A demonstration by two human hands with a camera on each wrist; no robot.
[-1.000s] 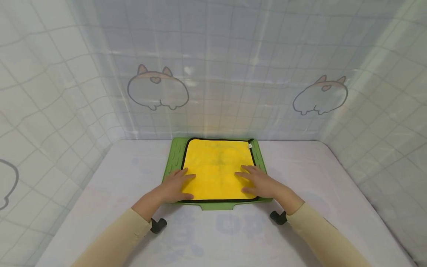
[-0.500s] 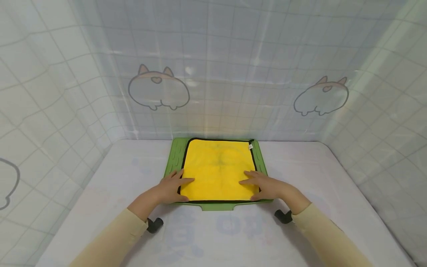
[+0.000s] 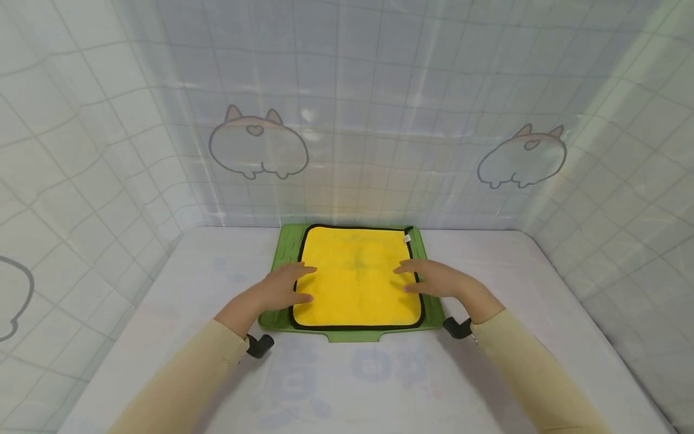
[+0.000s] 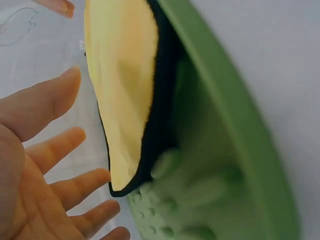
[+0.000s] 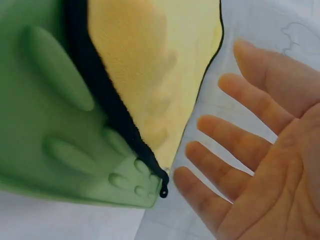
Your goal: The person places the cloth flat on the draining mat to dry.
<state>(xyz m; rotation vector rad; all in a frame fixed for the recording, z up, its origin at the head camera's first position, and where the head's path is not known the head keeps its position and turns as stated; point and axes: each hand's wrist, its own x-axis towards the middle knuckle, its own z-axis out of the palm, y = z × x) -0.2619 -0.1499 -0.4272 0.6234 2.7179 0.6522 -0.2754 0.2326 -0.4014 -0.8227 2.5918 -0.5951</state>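
Note:
A yellow cloth point(image 3: 355, 277) with black edging lies spread flat on a green tray point(image 3: 355, 336) that has raised oval bumps. My left hand point(image 3: 282, 287) is over the cloth's left edge, fingers spread and holding nothing. Over the opposite edge is my right hand point(image 3: 436, 278), its fingers apart and loosely extended. Both wrist views show the palms raised, with the cloth's black border point(image 4: 167, 85) and the tray bumps point(image 5: 60, 67) beyond the fingers. A small white tag point(image 3: 408, 239) shows near the cloth's far right corner, where a black loop point(image 5: 164, 190) sticks out.
The tray stands on a pale, faintly printed table cover point(image 3: 347, 392), close to the back wall point(image 3: 358, 120). Grid-patterned sheeting encloses the back and both sides. A black wrist-worn piece point(image 3: 261, 346) juts from the left sleeve, and another black piece point(image 3: 457, 328) from the right.
Both hands first slid outward and toward the near corners of the cloth, then rose off it and shifted toward the far side. Cloth and tray stay in place.

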